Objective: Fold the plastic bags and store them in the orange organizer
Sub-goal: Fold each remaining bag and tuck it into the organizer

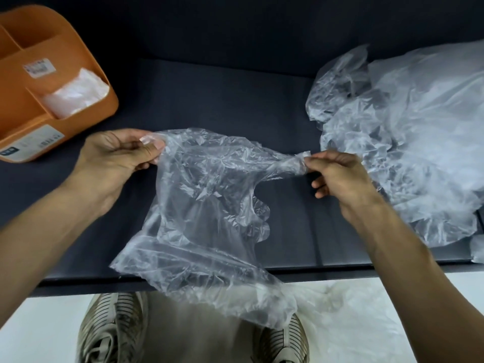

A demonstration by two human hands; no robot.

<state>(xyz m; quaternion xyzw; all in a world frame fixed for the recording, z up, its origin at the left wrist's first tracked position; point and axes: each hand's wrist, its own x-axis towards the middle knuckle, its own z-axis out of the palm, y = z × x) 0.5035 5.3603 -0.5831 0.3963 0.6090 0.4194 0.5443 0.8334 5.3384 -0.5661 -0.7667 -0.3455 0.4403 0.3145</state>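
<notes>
Both hands (117, 150) (337, 174) pinch clear bag (204, 205).

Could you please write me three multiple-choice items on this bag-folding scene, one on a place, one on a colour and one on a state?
1. Where is the pile of loose bags?
A. On the right
B. Inside the organizer
C. Under the shoes

2. What colour is the organizer?
A. Blue
B. Orange
C. Green

3. How is the plastic bag held?
A. Lying untouched
B. By one hand
C. Pinched by both hands

Answers: 1 A, it lies on the dark surface at right. 2 B, its walls are orange. 3 C, the left hand and the right hand each pinch an end.
</notes>
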